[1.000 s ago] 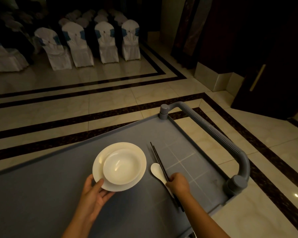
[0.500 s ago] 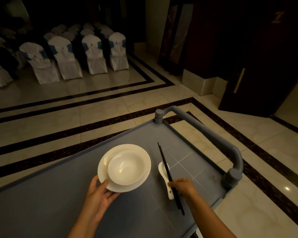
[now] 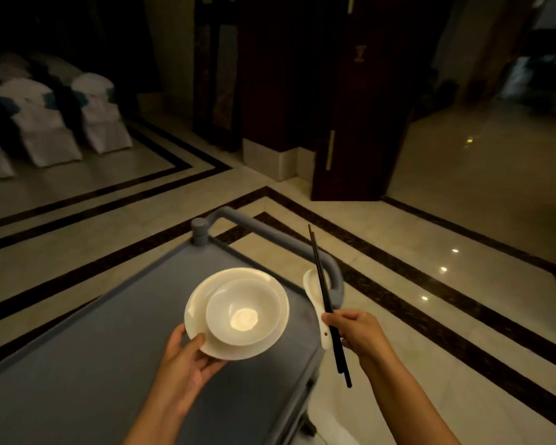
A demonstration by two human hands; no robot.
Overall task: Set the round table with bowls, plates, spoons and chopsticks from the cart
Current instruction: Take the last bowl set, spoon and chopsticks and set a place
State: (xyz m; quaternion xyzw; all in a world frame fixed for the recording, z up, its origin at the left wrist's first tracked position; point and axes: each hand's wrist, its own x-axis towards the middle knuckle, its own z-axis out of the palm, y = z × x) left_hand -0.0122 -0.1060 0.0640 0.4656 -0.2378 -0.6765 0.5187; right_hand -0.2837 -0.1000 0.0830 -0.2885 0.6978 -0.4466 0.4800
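Above the grey cart (image 3: 109,364), the left hand (image 3: 187,358) grips a plate (image 3: 203,303) bearing a bowl (image 3: 243,311) while the right hand (image 3: 355,329) pinches spoon (image 3: 313,284) and chopsticks (image 3: 321,284), so the pickup step looks complete and carrying them level to the unseen round table likely follows.

Plate (image 3: 203,303) and bowl (image 3: 244,313): glossy white glazed ceramic, bright glare in bowl base. Spoon (image 3: 315,293): same white glaze. Chopsticks (image 3: 326,303): dark, smooth, slight sheen. Cart (image 3: 109,364): matt grey plastic. Floor (image 3: 463,203), 2 o'clock: polished stone, mirror-like. Chair covers (image 3: 100,117), 10 o'clock: white cloth.
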